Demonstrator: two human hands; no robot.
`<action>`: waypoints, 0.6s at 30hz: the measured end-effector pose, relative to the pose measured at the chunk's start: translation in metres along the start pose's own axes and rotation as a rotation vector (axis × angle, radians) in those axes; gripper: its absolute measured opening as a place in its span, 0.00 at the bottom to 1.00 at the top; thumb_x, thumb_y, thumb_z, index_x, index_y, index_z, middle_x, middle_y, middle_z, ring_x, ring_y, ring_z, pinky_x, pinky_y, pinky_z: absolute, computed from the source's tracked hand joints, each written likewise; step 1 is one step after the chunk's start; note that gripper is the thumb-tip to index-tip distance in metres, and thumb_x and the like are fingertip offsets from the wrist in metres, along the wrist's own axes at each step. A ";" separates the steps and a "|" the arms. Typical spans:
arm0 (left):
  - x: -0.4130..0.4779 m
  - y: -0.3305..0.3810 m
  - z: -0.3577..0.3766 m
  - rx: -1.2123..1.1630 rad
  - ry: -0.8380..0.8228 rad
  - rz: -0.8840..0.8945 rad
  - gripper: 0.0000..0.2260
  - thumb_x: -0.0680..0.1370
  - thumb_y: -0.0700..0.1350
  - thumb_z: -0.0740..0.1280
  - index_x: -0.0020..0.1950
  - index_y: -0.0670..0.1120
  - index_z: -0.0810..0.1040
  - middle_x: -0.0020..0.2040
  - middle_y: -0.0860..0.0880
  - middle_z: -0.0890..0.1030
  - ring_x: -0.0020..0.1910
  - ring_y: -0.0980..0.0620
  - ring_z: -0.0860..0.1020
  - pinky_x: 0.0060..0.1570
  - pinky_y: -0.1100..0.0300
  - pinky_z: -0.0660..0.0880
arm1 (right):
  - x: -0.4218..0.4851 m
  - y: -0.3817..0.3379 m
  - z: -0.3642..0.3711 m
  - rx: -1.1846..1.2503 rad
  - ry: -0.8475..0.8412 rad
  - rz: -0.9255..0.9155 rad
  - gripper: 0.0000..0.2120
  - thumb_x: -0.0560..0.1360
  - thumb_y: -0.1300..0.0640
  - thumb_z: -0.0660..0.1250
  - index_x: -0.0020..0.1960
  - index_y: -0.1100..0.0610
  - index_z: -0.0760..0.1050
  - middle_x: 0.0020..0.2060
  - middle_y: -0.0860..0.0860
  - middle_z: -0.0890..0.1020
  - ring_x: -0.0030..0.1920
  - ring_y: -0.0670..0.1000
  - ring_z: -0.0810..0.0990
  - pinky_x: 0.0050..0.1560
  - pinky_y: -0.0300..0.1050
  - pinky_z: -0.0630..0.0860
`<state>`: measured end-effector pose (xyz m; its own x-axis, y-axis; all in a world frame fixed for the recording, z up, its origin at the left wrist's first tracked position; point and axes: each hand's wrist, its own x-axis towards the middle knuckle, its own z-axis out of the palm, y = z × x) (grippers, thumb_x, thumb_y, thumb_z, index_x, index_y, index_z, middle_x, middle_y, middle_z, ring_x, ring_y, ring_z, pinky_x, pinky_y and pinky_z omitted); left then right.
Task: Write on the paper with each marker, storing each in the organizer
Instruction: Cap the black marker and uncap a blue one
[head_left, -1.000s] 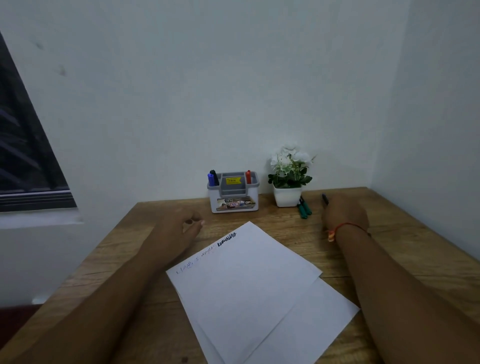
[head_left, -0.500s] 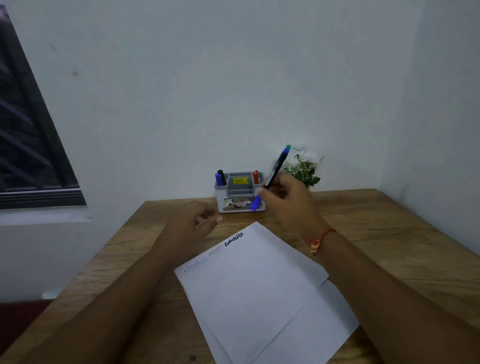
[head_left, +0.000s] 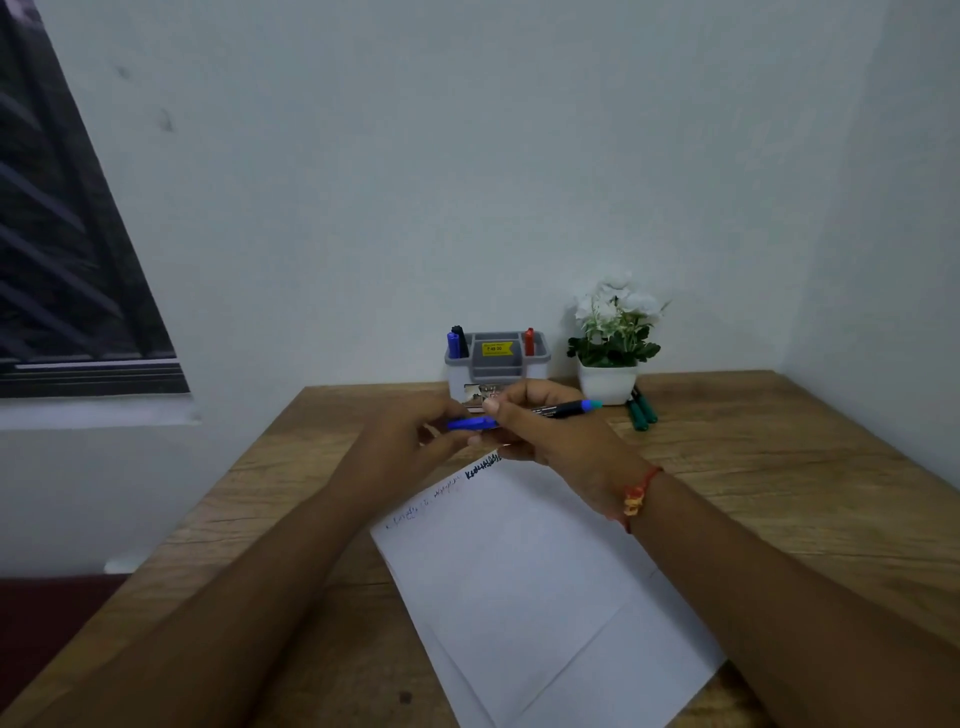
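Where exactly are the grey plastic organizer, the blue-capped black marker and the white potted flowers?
Grey plastic organizer (head_left: 497, 364), head view: front wall, middle.
Blue-capped black marker (head_left: 558, 409), head view: black barrel beside the right hand.
White potted flowers (head_left: 608, 383), head view: white pot's front.

Back edge of tabletop (head_left: 779, 467) occupied: organizer (head_left: 497, 366) against the wall, flower pot (head_left: 608, 382) just beside it on the right, two green markers (head_left: 641, 410) lying at the pot's base. Both hands, left hand (head_left: 410, 441) and right hand (head_left: 545, 436), block the direct approach to the organizer front. Paper (head_left: 530, 571) covers the centre. Bare wood is open far right and along the left edge.
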<state>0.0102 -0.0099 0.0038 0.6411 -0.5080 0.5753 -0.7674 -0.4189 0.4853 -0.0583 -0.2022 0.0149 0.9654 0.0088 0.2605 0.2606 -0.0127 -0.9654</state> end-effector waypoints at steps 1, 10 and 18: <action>0.000 0.001 0.001 0.000 -0.012 -0.003 0.08 0.75 0.50 0.72 0.54 0.53 0.83 0.44 0.57 0.84 0.44 0.57 0.80 0.46 0.52 0.79 | 0.000 0.000 0.001 -0.019 0.007 0.010 0.10 0.78 0.55 0.71 0.51 0.62 0.81 0.47 0.60 0.87 0.49 0.54 0.88 0.52 0.49 0.83; -0.002 0.009 0.004 -0.131 -0.055 -0.094 0.11 0.78 0.47 0.69 0.50 0.66 0.79 0.41 0.57 0.84 0.42 0.57 0.81 0.45 0.55 0.78 | 0.002 0.002 0.002 0.000 0.002 0.076 0.12 0.81 0.57 0.68 0.60 0.61 0.81 0.52 0.61 0.86 0.53 0.57 0.86 0.51 0.46 0.84; -0.003 0.006 -0.004 -0.253 -0.097 -0.172 0.07 0.79 0.43 0.68 0.50 0.55 0.83 0.40 0.53 0.84 0.40 0.57 0.81 0.44 0.66 0.77 | 0.000 -0.005 0.003 0.111 -0.091 0.107 0.12 0.84 0.59 0.60 0.63 0.61 0.79 0.51 0.61 0.87 0.50 0.56 0.88 0.53 0.47 0.84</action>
<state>0.0037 -0.0083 0.0078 0.7482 -0.5210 0.4109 -0.6145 -0.3104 0.7253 -0.0596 -0.1992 0.0195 0.9818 0.1042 0.1588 0.1495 0.0920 -0.9845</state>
